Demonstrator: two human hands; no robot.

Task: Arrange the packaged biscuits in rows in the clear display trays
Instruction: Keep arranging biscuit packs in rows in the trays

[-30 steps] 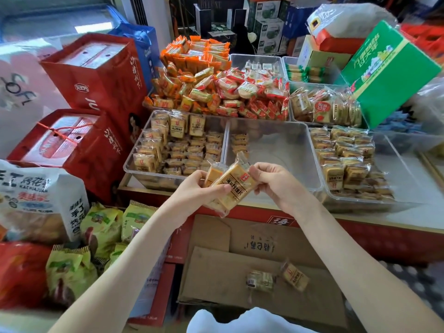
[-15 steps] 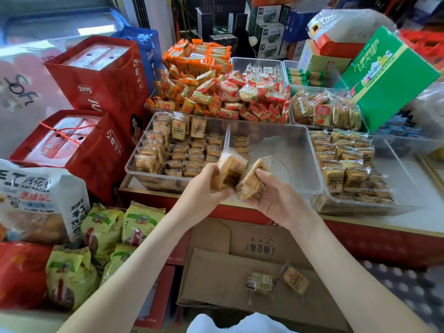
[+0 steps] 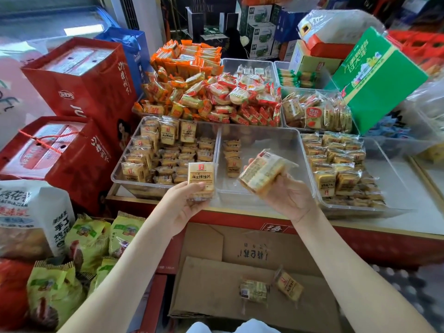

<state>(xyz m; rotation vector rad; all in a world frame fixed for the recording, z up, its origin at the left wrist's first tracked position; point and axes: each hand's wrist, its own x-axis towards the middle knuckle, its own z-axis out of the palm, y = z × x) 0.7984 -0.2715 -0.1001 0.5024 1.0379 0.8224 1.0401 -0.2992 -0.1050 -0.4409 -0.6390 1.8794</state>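
Our left hand [image 3: 180, 210] has its thumb and fingers curled round a single biscuit pack [image 3: 201, 179], held upright with its printed label facing us. Our right hand [image 3: 289, 199] is turned palm up and grips a bundle of packs [image 3: 263, 173], tilted with its far end raised; we cannot tell how many packs are in it. The two hands are apart and do not touch. Just beyond the right hand lies the middle tray [image 3: 271, 140], clear and mostly bare, and the bundle hovers over its near part. A short row [image 3: 232, 156] of the same biscuits runs along this tray's left wall, between the two hands and a little beyond them. Beyond the left hand is the left tray [image 3: 115, 175], filled with rows of packs, some of them standing upright at its far end. To the right of the right hand, the right tray [image 3: 312, 188] holds more packs in rough rows. All three trays sit on the bench [image 3: 420, 207]. Further beyond the trays we see heaps of orange and red snack packets [image 3: 209, 97] and, off to the right, a green carton [image 3: 377, 80]. Left of the left hand stand red gift boxes [image 3: 79, 97]. Below both hands a cardboard box [image 3: 216, 289] carries two loose packs [image 3: 288, 286] lying flat.
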